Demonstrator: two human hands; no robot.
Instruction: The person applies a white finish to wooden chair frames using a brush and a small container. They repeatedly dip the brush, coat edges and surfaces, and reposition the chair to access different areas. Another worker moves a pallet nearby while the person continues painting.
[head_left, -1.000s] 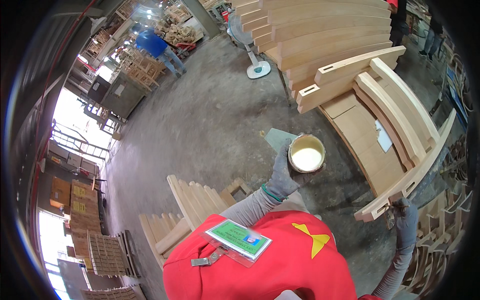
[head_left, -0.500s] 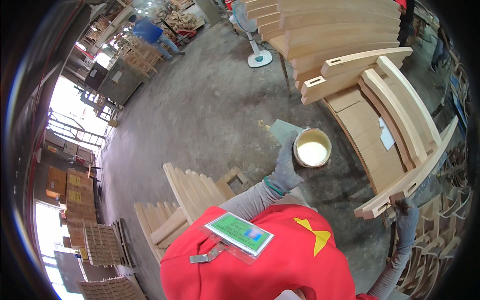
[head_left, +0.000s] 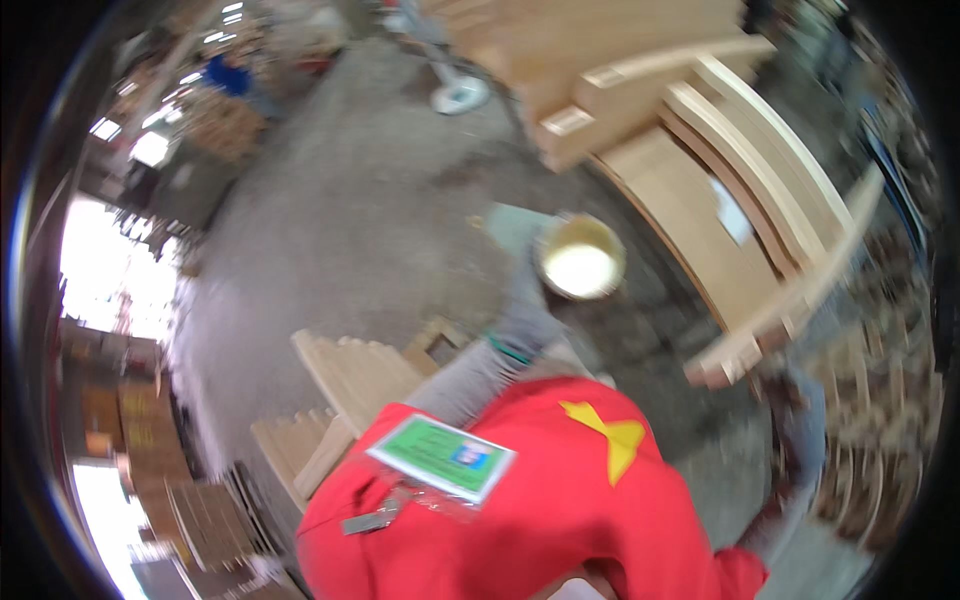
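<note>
My left hand (head_left: 530, 305), in a grey glove, is closed around the side of a round can (head_left: 545, 262). Pale cream liquid (head_left: 580, 268) shows inside it. A flat grey-green sheet (head_left: 515, 228) sticks out beside the can; whether I hold it or it lies below, I cannot tell. My right hand (head_left: 792, 395), also gloved, is at the near end of a long curved wooden piece (head_left: 800, 310). Blur smears its fingers, so any grip or small thing in them is unclear. That piece lies across the ends of other curved wooden pieces (head_left: 745, 170).
Boards or cardboard (head_left: 665, 200) lie under the curved pieces, with a white scrap (head_left: 732, 212) on top. More wooden parts stand at lower left (head_left: 350, 370) and in stacks at right (head_left: 870, 400). A white fan (head_left: 460, 95) stands far ahead; a person in blue (head_left: 228, 75) is at far left.
The whole view has shifted, so most things sit further left and higher, and it is now blurred. My left hand still holds the can; my right hand stays by the wooden piece's end.
</note>
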